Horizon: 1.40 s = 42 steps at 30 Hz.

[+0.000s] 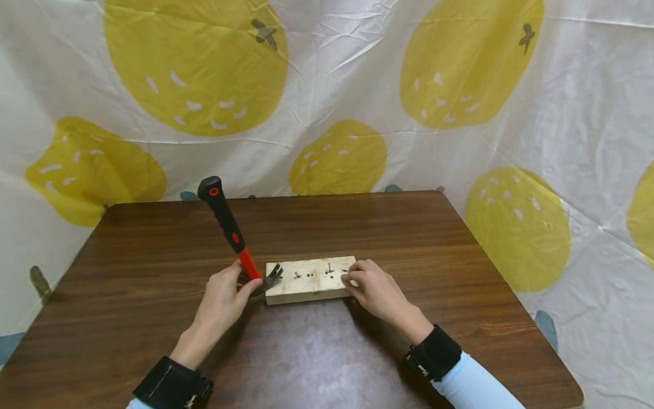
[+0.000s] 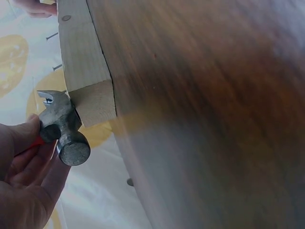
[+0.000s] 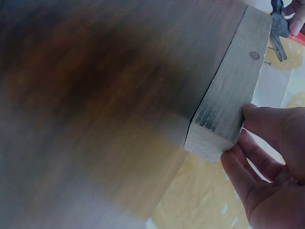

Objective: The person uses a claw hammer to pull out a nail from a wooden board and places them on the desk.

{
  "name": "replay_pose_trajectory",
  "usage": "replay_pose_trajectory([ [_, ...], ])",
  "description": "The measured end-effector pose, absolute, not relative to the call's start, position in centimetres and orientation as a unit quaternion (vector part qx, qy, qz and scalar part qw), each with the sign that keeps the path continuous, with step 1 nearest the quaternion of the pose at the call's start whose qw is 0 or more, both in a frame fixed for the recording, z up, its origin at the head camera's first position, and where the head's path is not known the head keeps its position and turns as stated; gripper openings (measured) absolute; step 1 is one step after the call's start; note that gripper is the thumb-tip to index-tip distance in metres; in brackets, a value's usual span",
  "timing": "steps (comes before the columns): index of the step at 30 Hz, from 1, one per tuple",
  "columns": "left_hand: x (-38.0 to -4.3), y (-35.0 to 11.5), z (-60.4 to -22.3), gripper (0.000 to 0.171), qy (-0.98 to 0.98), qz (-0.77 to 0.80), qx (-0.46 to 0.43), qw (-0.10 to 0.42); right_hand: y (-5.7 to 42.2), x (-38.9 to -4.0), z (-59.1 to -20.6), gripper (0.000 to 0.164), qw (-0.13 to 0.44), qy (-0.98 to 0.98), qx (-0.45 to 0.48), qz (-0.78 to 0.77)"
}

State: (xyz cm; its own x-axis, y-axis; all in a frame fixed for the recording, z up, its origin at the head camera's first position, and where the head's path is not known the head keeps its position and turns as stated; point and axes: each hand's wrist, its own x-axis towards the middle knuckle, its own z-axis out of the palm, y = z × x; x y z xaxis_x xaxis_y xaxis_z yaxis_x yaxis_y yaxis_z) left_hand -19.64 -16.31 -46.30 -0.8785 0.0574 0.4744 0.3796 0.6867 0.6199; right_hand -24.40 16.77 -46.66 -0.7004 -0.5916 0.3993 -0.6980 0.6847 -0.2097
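A pale wooden block [image 1: 311,289] lies on the table, with thin nails [image 1: 329,268] standing up from its top among several dark holes. My left hand [image 1: 219,298] grips a claw hammer [image 1: 225,224] low on its red shaft, close under the head. The black handle end points up and away. At the block's left end sits the hammer head [image 2: 62,121], its claw reaching over the top edge. My right hand [image 1: 378,289] holds the block's right end, thumb [image 3: 259,119] on the near side and fingers at the end corner.
The brown wooden table [image 1: 409,227] extends around the block on all sides. Behind and beside it hangs a white curtain [image 1: 347,74] printed with yellow fruit. Black bands [image 1: 436,352] wrap both wrists.
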Motion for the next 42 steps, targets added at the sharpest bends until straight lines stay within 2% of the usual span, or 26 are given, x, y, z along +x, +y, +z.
replay_pose_trajectory([
  [23, -19.36, -16.48, -46.87, 0.014, -0.888, -0.406, -0.080, 0.200, 16.74, -24.45, -46.72, 0.009, 0.161, -0.901, 0.361, 0.180],
  [42, -19.30, -16.18, -46.11, 0.011, -0.879, -0.395, -0.119, 0.238, 16.67, -24.64, -46.13, 0.011, 0.125, -0.909, 0.356, 0.176],
])
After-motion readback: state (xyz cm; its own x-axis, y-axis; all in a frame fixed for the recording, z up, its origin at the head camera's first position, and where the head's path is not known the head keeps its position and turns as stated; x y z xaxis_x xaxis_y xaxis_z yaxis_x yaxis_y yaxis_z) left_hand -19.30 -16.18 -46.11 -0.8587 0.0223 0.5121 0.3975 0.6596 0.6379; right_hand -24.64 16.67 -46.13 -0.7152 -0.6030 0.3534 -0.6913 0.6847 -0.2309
